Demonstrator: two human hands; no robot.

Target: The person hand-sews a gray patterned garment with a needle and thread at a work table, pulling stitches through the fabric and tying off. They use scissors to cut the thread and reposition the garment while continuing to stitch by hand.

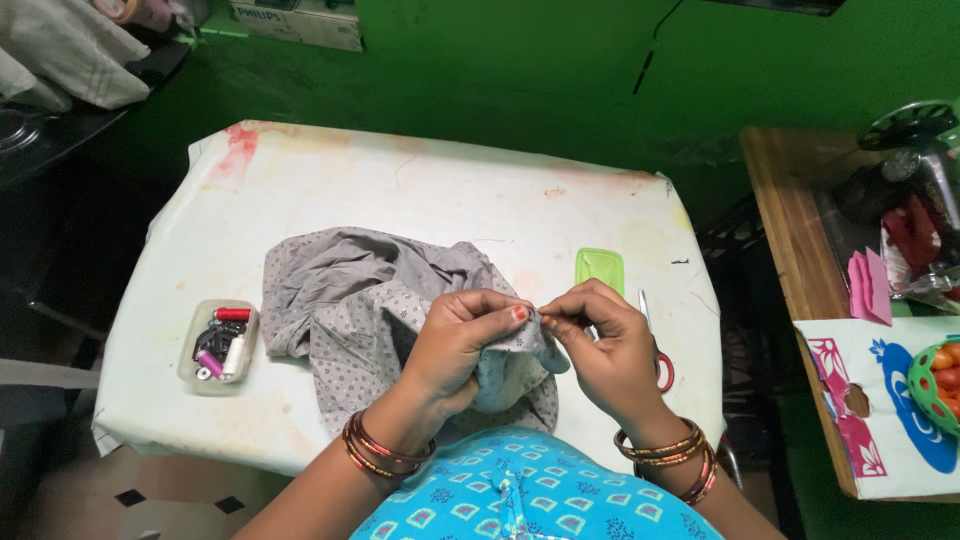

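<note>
— Well, what is held at the table's point(420, 180) near edge?
— Grey cloth point(350, 290) is pinched by the left hand point(460, 335); the right hand point(600, 345) has its fingertips pressed together just beside it.
— And packages?
— A clear box point(218, 345) of thread spools is kept near the left edge, a green lid point(599, 267) towards the right.

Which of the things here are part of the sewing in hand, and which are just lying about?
In use:
- left hand and right hand, pinching together at the cloth's edge
- grey patterned cloth

Lying about:
- clear box of thread spools
- green lid
- red-handled scissors, partly hidden by the right hand
- sewing machine on the side table
- pink cloth pieces
</note>
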